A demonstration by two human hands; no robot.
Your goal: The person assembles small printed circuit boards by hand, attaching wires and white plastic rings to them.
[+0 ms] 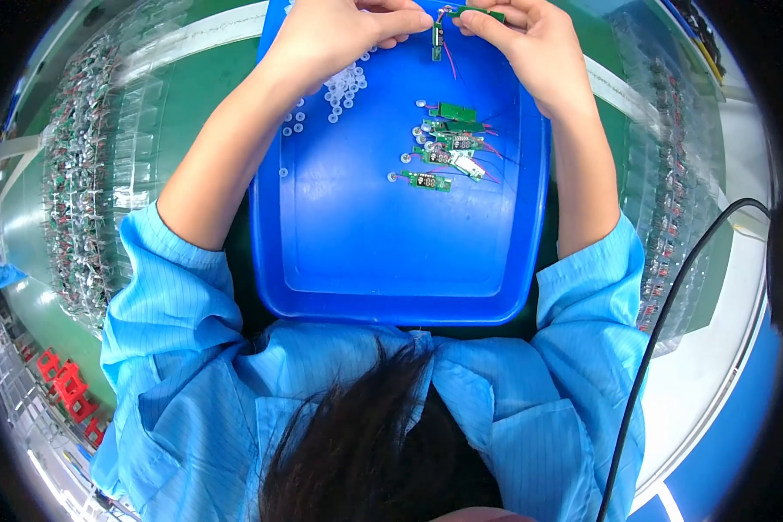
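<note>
Blue tray (pixel 391 261) sits nearest, on the green tabletop (pixel 200 87). Mid-tray: cluster of small green circuit boards (pixel 448 157) with wires, white rings (pixel 344 87) scattered left of them. Far edge: left hand (pixel 339 30) fingers curled shut, contents not visible; right hand (pixel 531 43) pinches a green board (pixel 474 12), a second small board (pixel 437 39) dangling between both hands. Clear trays of parts (pixel 87 174) flank both sides

fingertips (pixel 383 7) cut off by top edge

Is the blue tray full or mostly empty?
Mostly empty: the blue tray holds only a small cluster of green circuit boards and some white rings; its near half is bare.
</note>
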